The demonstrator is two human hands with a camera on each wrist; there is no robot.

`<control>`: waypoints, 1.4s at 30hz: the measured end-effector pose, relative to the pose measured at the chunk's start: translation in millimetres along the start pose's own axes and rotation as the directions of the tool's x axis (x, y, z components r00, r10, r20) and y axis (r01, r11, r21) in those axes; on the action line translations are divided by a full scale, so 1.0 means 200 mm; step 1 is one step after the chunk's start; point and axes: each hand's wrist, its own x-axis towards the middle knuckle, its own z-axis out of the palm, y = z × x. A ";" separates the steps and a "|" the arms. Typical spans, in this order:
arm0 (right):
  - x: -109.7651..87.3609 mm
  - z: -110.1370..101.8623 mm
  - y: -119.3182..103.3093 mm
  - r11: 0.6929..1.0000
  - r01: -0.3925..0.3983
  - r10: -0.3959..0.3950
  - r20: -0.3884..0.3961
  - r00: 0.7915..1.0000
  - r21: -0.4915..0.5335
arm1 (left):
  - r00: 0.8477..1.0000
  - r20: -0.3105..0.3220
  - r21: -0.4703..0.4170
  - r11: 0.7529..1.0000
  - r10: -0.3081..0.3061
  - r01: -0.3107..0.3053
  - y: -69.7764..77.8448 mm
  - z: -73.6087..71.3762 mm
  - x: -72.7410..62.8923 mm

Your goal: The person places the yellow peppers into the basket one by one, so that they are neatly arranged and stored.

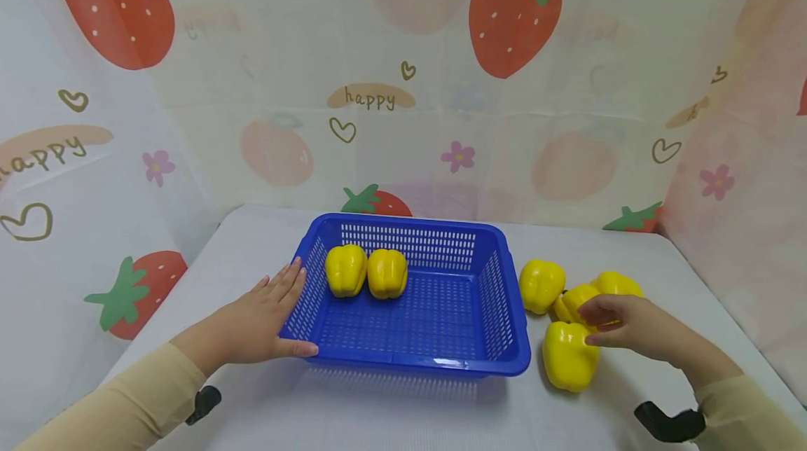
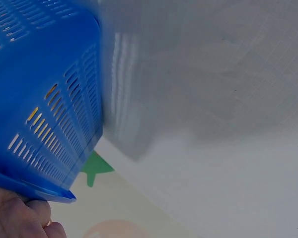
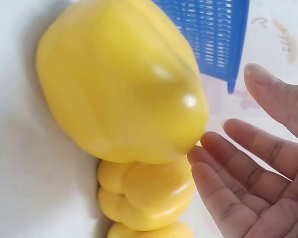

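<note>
A blue plastic basket (image 1: 403,365) stands on the table with two yellow bell peppers, a left one (image 1: 345,271) and a right one (image 1: 387,274), inside at its left back. My left hand (image 1: 261,318) rests on the basket's left rim, fingers extended; the left wrist view shows its fingers under the rim's edge. Right of the basket lies a group of yellow bell peppers. Over the nearest pepper (image 1: 570,358) hovers my right hand (image 1: 637,328), its fingers loosely bent and holding nothing. In the right wrist view that pepper (image 3: 119,84) looms large beside the fingertips.
Behind the nearest pepper lie another yellow pepper (image 1: 541,286) by the basket's right wall and more peppers (image 1: 618,284) partly hidden by my right hand. A white cloth covers the table (image 1: 403,416). Printed curtains (image 1: 277,80) enclose the back and sides.
</note>
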 end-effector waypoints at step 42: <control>-0.05 0.21 0.11 0.976 0.186 -0.195 0.083 0.977 0.109 | 1.000 0.009 -0.007 1.000 -0.019 0.019 0.02 -0.02 -0.01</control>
